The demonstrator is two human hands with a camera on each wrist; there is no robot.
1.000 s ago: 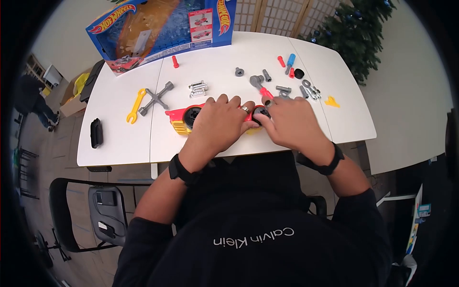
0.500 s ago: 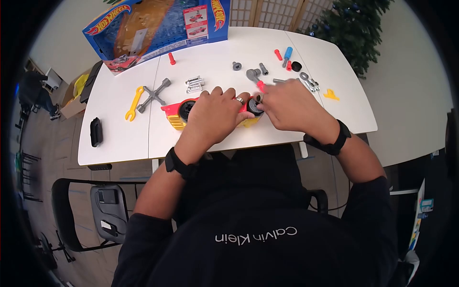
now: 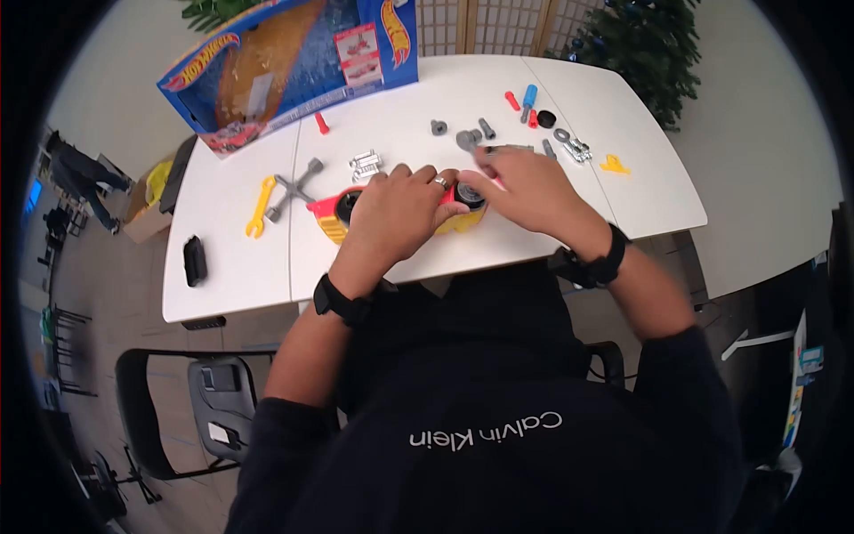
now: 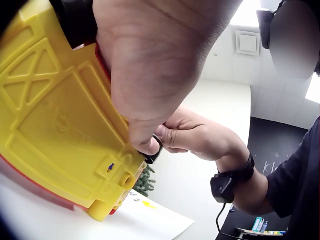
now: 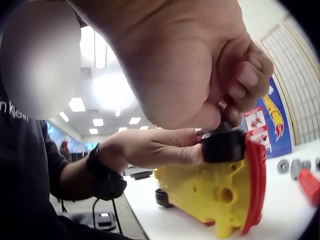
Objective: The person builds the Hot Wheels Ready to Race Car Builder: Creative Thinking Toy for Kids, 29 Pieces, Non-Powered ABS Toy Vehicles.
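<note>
A red and yellow toy car [image 3: 331, 228] lies on its side, its yellow underside [image 4: 65, 120] facing the person. My left hand [image 3: 396, 214] grips the body between two black wheels, its thumb against the right-hand wheel [image 3: 468, 196]. Over that same wheel [image 5: 223, 146], my right hand [image 3: 538, 191] has its fingers curled, pinching a small dark grey piece [image 5: 232, 123] at the wheel's centre; its shape is mostly hidden. The other wheel [image 3: 348, 206] shows beside my left hand. A grey-headed tool [image 3: 467, 140] lies just beyond my right fingers.
On the white table [image 3: 240, 285] are a yellow wrench [image 3: 261, 206], a grey cross wrench [image 3: 294, 189], silver pieces [image 3: 366, 164], a blue-handled tool [image 3: 529, 96], a yellow piece [image 3: 614, 164] and a black case [image 3: 195, 261]. A large box [image 3: 294, 71] stands behind.
The head view has shifted. My right fingers have changed their hold over the right-hand wheel, and the hand now covers the red part of the grey-headed tool. My left hand keeps its grip.
</note>
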